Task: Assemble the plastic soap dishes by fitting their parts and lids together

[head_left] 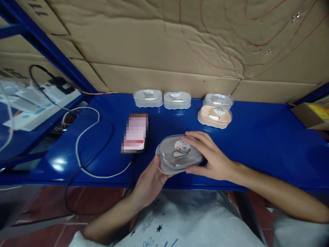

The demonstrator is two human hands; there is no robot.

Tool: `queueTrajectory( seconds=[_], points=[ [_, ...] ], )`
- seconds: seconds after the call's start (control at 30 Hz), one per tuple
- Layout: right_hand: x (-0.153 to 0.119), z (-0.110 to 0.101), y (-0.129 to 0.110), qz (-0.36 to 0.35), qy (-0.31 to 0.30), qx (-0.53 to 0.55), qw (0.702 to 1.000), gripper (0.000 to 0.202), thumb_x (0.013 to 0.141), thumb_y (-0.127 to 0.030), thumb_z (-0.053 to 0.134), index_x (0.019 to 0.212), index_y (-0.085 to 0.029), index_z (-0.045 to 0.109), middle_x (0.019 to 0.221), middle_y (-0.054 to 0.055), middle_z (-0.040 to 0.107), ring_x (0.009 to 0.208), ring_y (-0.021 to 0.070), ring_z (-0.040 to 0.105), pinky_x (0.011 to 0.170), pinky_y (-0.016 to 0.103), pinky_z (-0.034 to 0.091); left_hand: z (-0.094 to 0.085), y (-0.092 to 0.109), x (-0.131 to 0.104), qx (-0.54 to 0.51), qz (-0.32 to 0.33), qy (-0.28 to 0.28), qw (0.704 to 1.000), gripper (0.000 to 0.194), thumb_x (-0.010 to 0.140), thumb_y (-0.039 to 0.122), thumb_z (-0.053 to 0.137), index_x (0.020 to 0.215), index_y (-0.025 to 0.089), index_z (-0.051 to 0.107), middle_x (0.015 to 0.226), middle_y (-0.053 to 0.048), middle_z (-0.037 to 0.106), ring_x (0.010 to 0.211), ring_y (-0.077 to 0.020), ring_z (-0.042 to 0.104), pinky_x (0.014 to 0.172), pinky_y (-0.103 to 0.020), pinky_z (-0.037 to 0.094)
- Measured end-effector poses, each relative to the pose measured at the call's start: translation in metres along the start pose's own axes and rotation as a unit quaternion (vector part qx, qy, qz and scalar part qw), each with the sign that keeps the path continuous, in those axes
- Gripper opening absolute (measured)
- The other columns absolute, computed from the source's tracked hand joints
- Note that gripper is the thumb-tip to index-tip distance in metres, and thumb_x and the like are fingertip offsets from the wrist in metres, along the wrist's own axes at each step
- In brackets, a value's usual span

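Observation:
Near the front edge of the blue table (257, 147), a grey oval box with a clear lid (169, 161) is held between both hands. My left hand (151, 180) grips its left end from below, thumb on the rim. Across the right end lies my right hand (210, 156), fingers over the lid by a round label and the thumb at the near side. Two similar grey boxes (148, 99) (177, 101) stand side by side at the back. Further right, a peach box (214, 117) sits in front of another grey one (218, 100).
A phone (135, 133) with a blurred screen lies left of the held box. White and black cables (77, 147) loop over the left side. Power strips (33, 113) stand at the far left, a cardboard box (308, 115) at the right. Cardboard (154, 41) forms the back wall.

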State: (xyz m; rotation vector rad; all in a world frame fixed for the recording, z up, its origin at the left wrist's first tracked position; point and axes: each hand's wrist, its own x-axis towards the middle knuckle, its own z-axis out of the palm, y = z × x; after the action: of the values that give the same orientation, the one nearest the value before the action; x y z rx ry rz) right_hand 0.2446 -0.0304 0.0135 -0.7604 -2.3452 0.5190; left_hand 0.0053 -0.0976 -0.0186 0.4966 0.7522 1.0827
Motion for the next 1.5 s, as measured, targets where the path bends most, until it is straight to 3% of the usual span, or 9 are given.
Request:
queueTrajectory(
  seconds=[0.33,0.53,0.67,0.83,1.0,1.17,1.4,1.5],
  points=[
    [-0.003,0.002,0.002,-0.025,-0.006,-0.039,0.999,0.098,0.086,-0.059,0.082,0.165,-0.036,0.028,0.152,0.015,0.046,0.146,0.0404,0.046,0.119,0.064,0.045,-0.002,-0.003,-0.002,0.007,0.009,0.002,1.0,0.056,0.101,0.064,0.061,0.136,0.022,0.072,0.139,-0.011,0.074,0.137,-0.033,0.063,0.112,-0.046,0.054],
    [-0.006,0.006,0.007,-0.031,-0.017,-0.009,0.999,0.093,0.087,-0.057,0.082,0.16,-0.03,0.031,0.152,0.018,0.038,0.15,0.0394,0.043,0.12,0.06,0.048,-0.005,-0.007,-0.003,0.046,0.05,-0.044,0.997,0.051,0.098,0.058,0.07,0.14,0.03,0.068,0.14,-0.007,0.073,0.129,-0.0287,0.069,0.107,-0.042,0.057],
    [-0.008,0.009,0.008,-0.062,-0.004,-0.041,0.997,0.095,0.085,-0.067,0.079,0.16,-0.031,0.032,0.144,0.016,0.043,0.145,0.0394,0.046,0.117,0.059,0.05,-0.01,-0.013,-0.004,0.085,0.087,-0.072,0.99,0.056,0.092,0.055,0.079,0.143,0.036,0.065,0.143,-0.005,0.071,0.134,-0.0296,0.065,0.117,-0.045,0.049],
    [-0.008,0.01,0.005,-0.103,-0.001,-0.131,0.986,0.087,0.089,-0.069,0.072,0.16,-0.036,0.035,0.157,0.016,0.039,0.146,0.0403,0.043,0.116,0.061,0.048,-0.014,-0.018,-0.005,0.112,0.093,-0.083,0.986,0.072,0.086,0.049,0.086,0.151,0.033,0.057,0.15,-0.011,0.065,0.14,-0.0361,0.06,0.12,-0.052,0.045],
    [-0.008,0.01,0.005,-0.112,-0.006,-0.159,0.981,0.077,0.093,-0.064,0.072,0.158,-0.041,0.039,0.158,0.013,0.044,0.144,0.0388,0.045,0.114,0.061,0.048,-0.009,-0.015,-0.007,0.106,0.095,-0.09,0.986,0.062,0.09,0.046,0.083,0.147,0.036,0.061,0.149,-0.006,0.066,0.14,-0.0372,0.059,0.12,-0.053,0.044],
    [-0.006,0.007,0.006,-0.115,-0.04,-0.096,0.988,0.092,0.087,-0.072,0.074,0.162,-0.039,0.033,0.163,0.015,0.04,0.149,0.0418,0.041,0.117,0.065,0.046,-0.008,-0.012,-0.009,0.126,0.097,-0.075,0.984,0.07,0.083,0.048,0.089,0.147,0.037,0.062,0.142,-0.006,0.071,0.134,-0.0376,0.064,0.116,-0.054,0.049],
    [-0.002,0.002,0.011,-0.14,-0.069,-0.061,0.986,0.087,0.095,-0.047,0.075,0.165,-0.03,0.026,0.167,0.021,0.033,0.154,0.0394,0.038,0.117,0.061,0.048,-0.01,-0.015,-0.008,0.117,0.094,-0.057,0.987,0.071,0.084,0.05,0.088,0.149,0.035,0.061,0.148,-0.009,0.067,0.14,-0.037,0.059,0.121,-0.053,0.044],
    [0.0,0.0,0.018,-0.116,-0.055,-0.053,0.99,0.091,0.094,-0.048,0.077,0.166,-0.026,0.027,0.165,0.022,0.038,0.153,0.039,0.042,0.117,0.06,0.049,-0.003,-0.011,-0.005,0.099,0.09,-0.042,0.99,0.062,0.093,0.047,0.08,0.15,0.035,0.06,0.153,-0.008,0.063,0.147,-0.0351,0.053,0.125,-0.052,0.039]
  ],
)
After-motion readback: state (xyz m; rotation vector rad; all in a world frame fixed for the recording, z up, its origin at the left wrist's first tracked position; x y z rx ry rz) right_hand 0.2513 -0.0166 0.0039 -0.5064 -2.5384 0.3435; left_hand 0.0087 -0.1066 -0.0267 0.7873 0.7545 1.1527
